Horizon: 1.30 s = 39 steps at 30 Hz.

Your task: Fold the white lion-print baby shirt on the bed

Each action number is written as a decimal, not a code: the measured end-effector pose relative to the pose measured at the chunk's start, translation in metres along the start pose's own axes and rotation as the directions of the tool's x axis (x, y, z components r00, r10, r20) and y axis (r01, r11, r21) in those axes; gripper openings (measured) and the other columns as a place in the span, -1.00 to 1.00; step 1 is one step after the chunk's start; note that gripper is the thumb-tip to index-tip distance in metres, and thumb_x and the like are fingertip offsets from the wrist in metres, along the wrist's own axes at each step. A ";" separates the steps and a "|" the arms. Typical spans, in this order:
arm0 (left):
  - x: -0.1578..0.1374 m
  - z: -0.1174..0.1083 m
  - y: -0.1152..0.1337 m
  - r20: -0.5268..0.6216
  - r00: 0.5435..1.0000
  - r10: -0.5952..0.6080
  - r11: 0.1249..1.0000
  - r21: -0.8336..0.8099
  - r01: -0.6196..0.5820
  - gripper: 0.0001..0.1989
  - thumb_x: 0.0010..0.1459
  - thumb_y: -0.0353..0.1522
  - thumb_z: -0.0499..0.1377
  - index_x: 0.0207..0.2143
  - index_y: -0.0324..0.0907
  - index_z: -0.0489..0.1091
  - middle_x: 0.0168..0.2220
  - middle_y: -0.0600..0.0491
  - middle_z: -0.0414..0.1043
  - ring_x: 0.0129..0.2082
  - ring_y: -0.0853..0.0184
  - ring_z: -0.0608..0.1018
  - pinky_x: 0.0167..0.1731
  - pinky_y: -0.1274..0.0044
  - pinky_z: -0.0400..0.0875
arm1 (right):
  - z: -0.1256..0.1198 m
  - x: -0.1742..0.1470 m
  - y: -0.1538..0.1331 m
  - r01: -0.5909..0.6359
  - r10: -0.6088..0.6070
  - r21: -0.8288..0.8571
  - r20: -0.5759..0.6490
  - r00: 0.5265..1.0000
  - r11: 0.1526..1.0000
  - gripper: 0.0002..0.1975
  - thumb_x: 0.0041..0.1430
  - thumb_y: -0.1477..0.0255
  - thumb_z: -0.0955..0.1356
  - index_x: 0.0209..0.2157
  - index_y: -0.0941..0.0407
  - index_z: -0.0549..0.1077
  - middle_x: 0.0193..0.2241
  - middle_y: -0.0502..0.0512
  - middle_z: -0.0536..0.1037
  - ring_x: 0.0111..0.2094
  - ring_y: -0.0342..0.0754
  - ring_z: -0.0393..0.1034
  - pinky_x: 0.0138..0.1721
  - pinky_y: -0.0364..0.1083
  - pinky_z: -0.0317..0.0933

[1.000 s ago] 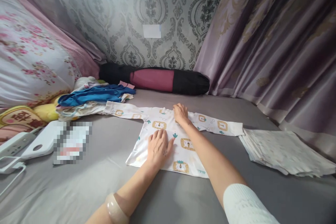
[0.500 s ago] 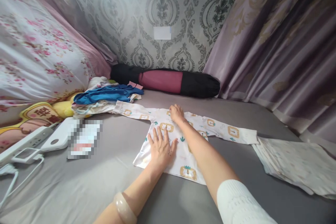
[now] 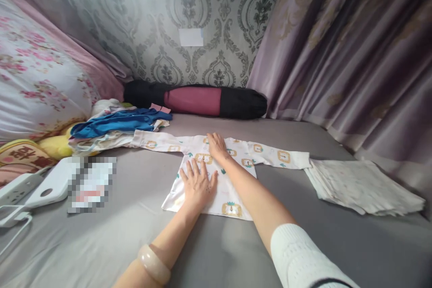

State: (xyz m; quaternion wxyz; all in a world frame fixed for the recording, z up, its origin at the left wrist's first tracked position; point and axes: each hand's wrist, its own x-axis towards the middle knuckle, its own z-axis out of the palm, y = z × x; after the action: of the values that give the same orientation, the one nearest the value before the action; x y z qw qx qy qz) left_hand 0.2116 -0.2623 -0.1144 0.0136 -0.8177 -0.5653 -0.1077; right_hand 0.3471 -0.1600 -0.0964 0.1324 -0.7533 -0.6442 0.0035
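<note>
A small white long-sleeved shirt (image 3: 216, 207) with tan lion prints and green leaves lies spread flat, its sleeves stretched out to both sides. My left hand (image 3: 198, 185) rests on the shirt's front with its fingers spread. Higher up, at the neckline, my right hand (image 3: 218, 148) lies on the fabric, fingers slightly bent and close together; neither hand lifts the cloth. The right forearm covers part of the shirt's body. The left sleeve's end meets a clothes pile, and the right cuff touches a folded pale cloth stack (image 3: 361, 184).
Grey bedding (image 3: 135, 234) lies beneath everything. Blue clothing (image 3: 118, 122) tops the pile at left, near a yellow plush toy (image 3: 57, 144). A power strip (image 3: 15, 191), a white device (image 3: 56, 182) and a blurred-out item (image 3: 92, 184) lie nearby. A black-and-maroon roll (image 3: 195, 100) lies against the wall.
The whole view has shifted, so things sit further left in the picture. Both hands keep their places on the shirt, which has not visibly moved on the bed.
</note>
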 end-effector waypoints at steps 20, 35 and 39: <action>-0.001 -0.003 -0.004 0.037 0.972 0.233 0.972 -0.037 -0.232 -0.43 0.35 -0.19 -0.20 0.27 -0.31 0.17 0.33 -0.22 0.10 0.36 0.00 0.05 0.26 0.04 -0.06 | -0.048 -0.113 0.078 -0.114 0.093 0.261 0.089 0.992 0.959 -0.62 0.29 0.42 0.22 0.09 0.08 0.43 0.12 0.11 0.46 0.12 -0.05 0.32 0.12 -0.14 0.14; -0.001 -0.002 -0.005 0.079 0.969 0.235 0.972 -0.020 -0.234 -0.40 0.35 -0.18 -0.26 0.28 -0.30 0.15 0.34 -0.22 0.08 0.34 -0.01 0.10 0.23 0.08 0.00 | -0.087 -0.140 0.174 -0.594 0.650 0.289 -0.165 0.742 0.751 -0.68 0.24 0.47 0.21 -0.15 0.07 0.58 -0.21 0.08 0.63 -0.16 -0.06 0.49 -0.19 -0.20 0.26; -0.001 -0.006 -0.003 0.136 0.961 0.242 0.970 0.006 -0.245 -0.44 0.37 -0.20 -0.27 0.32 -0.15 0.11 0.36 -0.21 0.02 0.35 -0.05 0.08 0.21 0.05 0.00 | -0.105 -0.156 0.197 -0.666 0.697 0.206 -0.236 0.677 0.717 -0.67 0.23 0.50 0.20 -0.15 0.08 0.57 -0.16 0.18 0.59 -0.08 0.05 0.44 -0.09 -0.08 0.23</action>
State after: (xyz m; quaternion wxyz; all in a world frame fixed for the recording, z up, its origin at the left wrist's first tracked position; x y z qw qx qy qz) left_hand 0.2073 -0.2626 -0.1085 -0.0021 -0.8862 -0.4613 -0.0437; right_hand 0.5301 -0.3586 -0.0611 0.2551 -0.9226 -0.2882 -0.0273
